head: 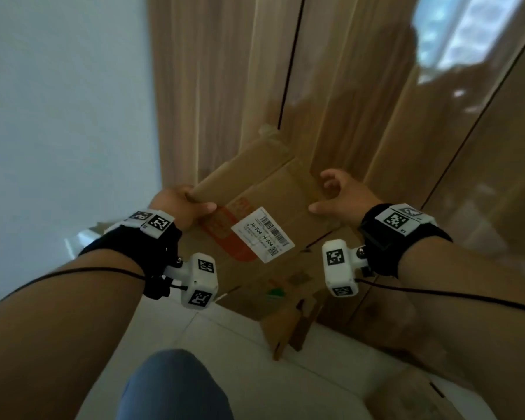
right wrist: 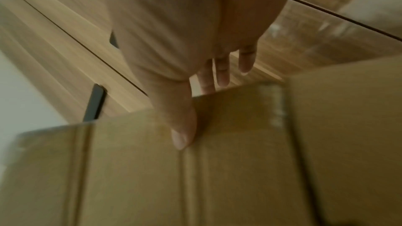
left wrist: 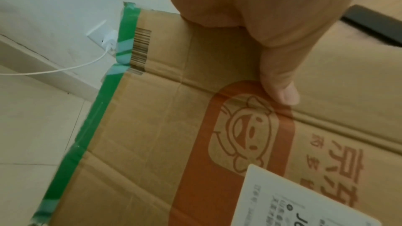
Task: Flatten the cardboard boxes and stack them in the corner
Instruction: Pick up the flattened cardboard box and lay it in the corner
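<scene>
Left hand (head: 185, 204): pinches flattened cardboard box (head: 255, 213) at its near edge. Right hand (head: 341, 194): fingers spread, loose, beside the opposite edge. Beyond: wooden wardrobe (head: 225, 71) corner. Advice: regrip right, lower evenly onto the stack.

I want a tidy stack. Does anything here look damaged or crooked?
Yes. The green tape on the flattened box that the left hand grips is torn and wrinkled. The cardboard below leans unevenly against the wardrobe.

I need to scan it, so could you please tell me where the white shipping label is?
Head view, centre: the white shipping label is on the flattened cardboard box, between both hands, beside its orange print.
</scene>
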{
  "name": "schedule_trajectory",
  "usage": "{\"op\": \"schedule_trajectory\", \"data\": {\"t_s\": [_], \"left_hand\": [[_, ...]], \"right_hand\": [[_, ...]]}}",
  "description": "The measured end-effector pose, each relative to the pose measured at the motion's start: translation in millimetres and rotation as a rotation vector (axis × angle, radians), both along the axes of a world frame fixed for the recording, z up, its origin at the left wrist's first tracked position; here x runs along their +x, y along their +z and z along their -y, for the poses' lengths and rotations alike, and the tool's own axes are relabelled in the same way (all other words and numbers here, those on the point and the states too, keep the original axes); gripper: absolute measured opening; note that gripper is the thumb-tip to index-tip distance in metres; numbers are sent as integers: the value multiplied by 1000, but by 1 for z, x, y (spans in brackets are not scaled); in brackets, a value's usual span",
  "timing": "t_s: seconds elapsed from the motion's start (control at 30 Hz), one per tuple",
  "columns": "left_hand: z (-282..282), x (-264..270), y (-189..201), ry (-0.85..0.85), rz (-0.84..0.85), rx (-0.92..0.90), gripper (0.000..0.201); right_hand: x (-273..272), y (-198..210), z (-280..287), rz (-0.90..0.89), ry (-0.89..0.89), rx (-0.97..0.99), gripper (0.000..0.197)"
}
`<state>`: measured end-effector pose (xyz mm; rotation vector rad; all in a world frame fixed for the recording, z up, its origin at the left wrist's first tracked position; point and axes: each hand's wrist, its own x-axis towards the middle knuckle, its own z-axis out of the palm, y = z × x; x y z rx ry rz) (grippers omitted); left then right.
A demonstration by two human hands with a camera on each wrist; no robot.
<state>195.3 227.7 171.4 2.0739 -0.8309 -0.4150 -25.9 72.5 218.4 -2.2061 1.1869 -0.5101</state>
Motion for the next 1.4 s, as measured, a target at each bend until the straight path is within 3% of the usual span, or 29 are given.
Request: {"op": "schedule_trajectory", "data": {"t_s": [0.2,0.37,0.43,0.53,0.7,0.87,1.0,1.1,1.23,1.4], "left_hand": [[-19,45,-3,81,-8,-58,46],[-19,72,-17,149,1,-64,44],[-15,85,-27,246,33,-67,53],[-14,100,-50,438,25,-45,84],[-20,122,-112,497,-263,-21,109],[-20,140,-165,389,-443,100,96],[-13,156,-194,366,-498,94,85],[-9,167,-217,435,-524,64,75],[-3,177,-253,495,-697,-15,53],[2,176,-297,547,-723,4,51]], "right_hand": [[55,-19,-13,48,-1,39,66],[90,-31,-14,77,35,22,41],[102,-38,-11,95,44,26,38],[118,-50,-5,127,39,59,37],[144,-74,12,162,18,165,37],[176,-105,35,157,25,245,40],[202,-131,51,122,37,290,45],[215,-149,63,89,51,328,42],[230,-171,77,30,65,347,42],[244,-206,89,-30,65,369,42]]}}
